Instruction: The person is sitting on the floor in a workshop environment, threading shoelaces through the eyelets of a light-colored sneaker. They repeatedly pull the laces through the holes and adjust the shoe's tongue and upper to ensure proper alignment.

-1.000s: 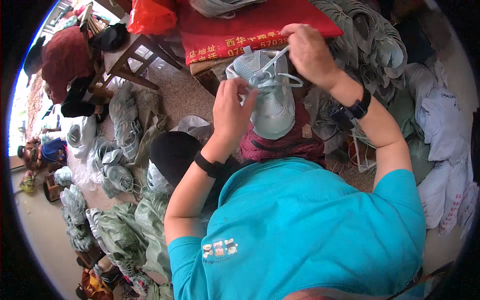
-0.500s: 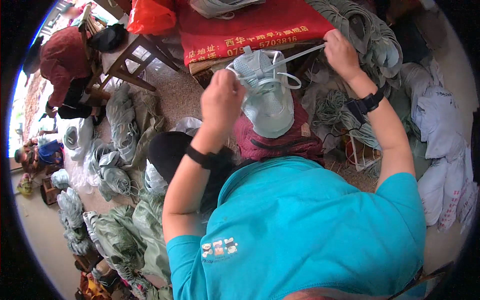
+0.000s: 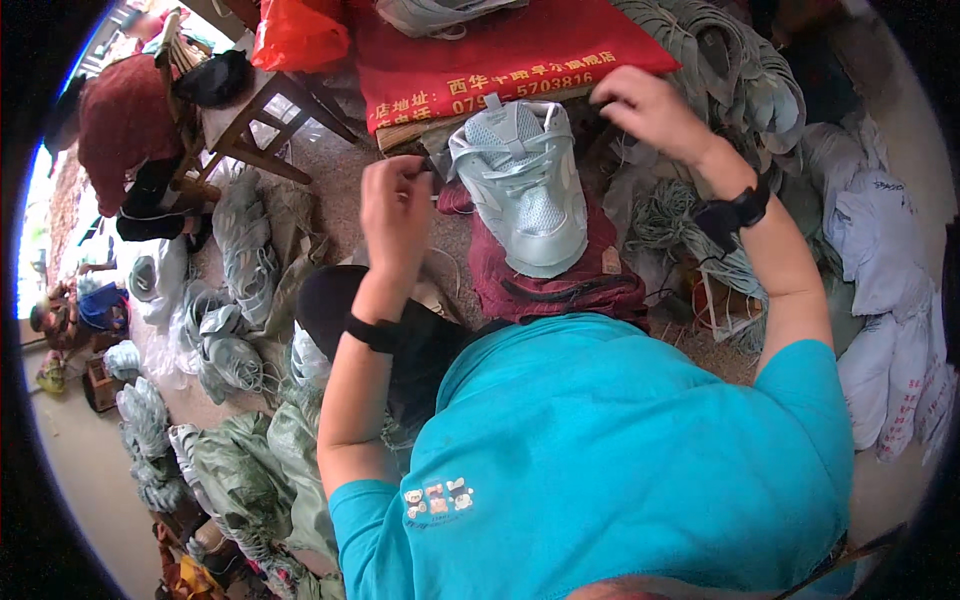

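A pale mint-grey sneaker upper (image 3: 535, 200) lies with its toe toward me, over a dark red cloth (image 3: 500, 285) at my lap. Its laces (image 3: 525, 160) cross the tongue and lie close against it. Left of the shoe, my left hand (image 3: 395, 215) is raised with curled fingers; whatever they may hold is hidden. My right hand (image 3: 655, 112) hovers to the right of the shoe's opening, apart from it. Its fingers are loosely bent and spread a little, and no lace shows in them.
A red printed cloth (image 3: 510, 60) covers the wooden stand ahead. Bundled shoe uppers (image 3: 725, 75) and coiled laces (image 3: 665, 220) lie to the right, beside white sacks (image 3: 880, 250). On the left are a wooden stool (image 3: 265, 120), green sacks (image 3: 235, 465) and a seated person in dark red (image 3: 130, 130).
The lace stretched to my right hand and the loose loop over the shoe no longer show. My left hand moved left and slightly down; the right moved slightly left. More of the upper is visible.
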Motion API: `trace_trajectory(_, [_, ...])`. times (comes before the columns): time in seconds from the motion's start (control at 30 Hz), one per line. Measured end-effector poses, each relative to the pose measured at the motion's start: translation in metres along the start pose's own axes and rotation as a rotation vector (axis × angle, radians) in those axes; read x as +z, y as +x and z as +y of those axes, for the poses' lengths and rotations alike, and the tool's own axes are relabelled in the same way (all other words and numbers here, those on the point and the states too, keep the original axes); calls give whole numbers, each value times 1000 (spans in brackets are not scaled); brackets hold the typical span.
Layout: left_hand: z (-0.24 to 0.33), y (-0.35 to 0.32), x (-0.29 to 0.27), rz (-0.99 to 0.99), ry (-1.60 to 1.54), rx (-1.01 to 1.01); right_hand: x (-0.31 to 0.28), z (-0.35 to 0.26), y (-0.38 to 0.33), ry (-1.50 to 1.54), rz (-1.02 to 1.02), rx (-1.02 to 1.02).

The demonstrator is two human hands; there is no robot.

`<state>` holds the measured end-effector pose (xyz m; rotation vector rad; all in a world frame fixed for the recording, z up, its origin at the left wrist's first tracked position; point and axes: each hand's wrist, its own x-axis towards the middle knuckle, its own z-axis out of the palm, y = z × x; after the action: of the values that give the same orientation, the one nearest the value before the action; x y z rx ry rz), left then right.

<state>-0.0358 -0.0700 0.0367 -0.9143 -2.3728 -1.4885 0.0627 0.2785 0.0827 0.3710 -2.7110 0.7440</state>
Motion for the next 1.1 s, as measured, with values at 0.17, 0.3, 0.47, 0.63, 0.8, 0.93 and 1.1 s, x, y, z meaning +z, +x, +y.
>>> trace_trajectory(0.17, [29, -4, 26, -163, -83, 77, 25, -63, 22, 66, -190, -145])
trace_trajectory(0.3, [32, 1, 30, -225, -63, 83, 31, -61, 27, 126, -188, -141])
trace_trajectory(0.47, [35, 3, 39, -186, -78, 147, 48, -79, 23, 32, 84, -191])
trace_trajectory(0.63, [27, 4, 37, -307, -191, -3, 54, -52, 16, -340, 217, -412])
trace_trajectory(0.8, [31, 16, 13, -624, -195, -78, 63, -41, 8, -451, 125, -374])
trace_trajectory(0.93, [38, 22, 9, -518, 177, 109, 73, -43, 3, -269, 186, -249])
trace_trajectory(1.1, [23, 11, 16, -317, 51, 322, 58, -65, -7, 175, 12, 192])
